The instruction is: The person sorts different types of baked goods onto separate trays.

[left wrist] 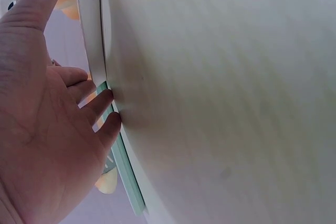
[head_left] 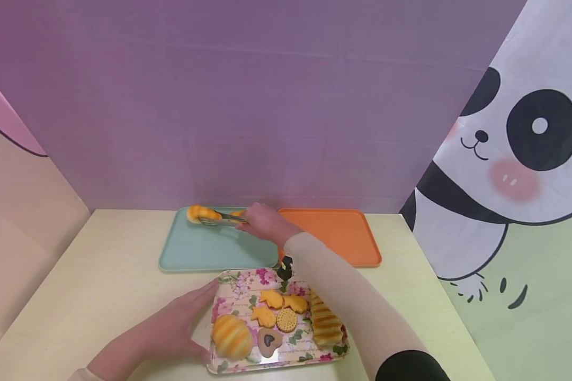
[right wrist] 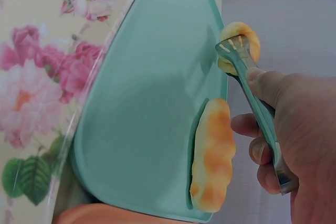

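Observation:
In the head view my right hand (head_left: 269, 225) grips metal tongs (right wrist: 254, 100) over the pale green tray (head_left: 214, 254). The tongs' tips pinch a small golden bread roll (right wrist: 240, 48) at the tray's far left corner. A long bread (right wrist: 213, 156) lies along that tray's far edge in the right wrist view, mostly behind my hand in the head view. My left hand (head_left: 183, 320) is spread along the left side of the floral tray (head_left: 238, 365), its fingers against the edge. On this tray are a round striped bun (head_left: 232, 337) and a long ridged bread (head_left: 325, 323).
Several small biscuits (head_left: 286, 320) and a heart-centred brown cookie (head_left: 269, 342) lie mid-tray. An orange tray (head_left: 343, 235) stands to the right of the green one, partly behind my right arm. A purple wall (head_left: 267, 106) rises at the table's back edge.

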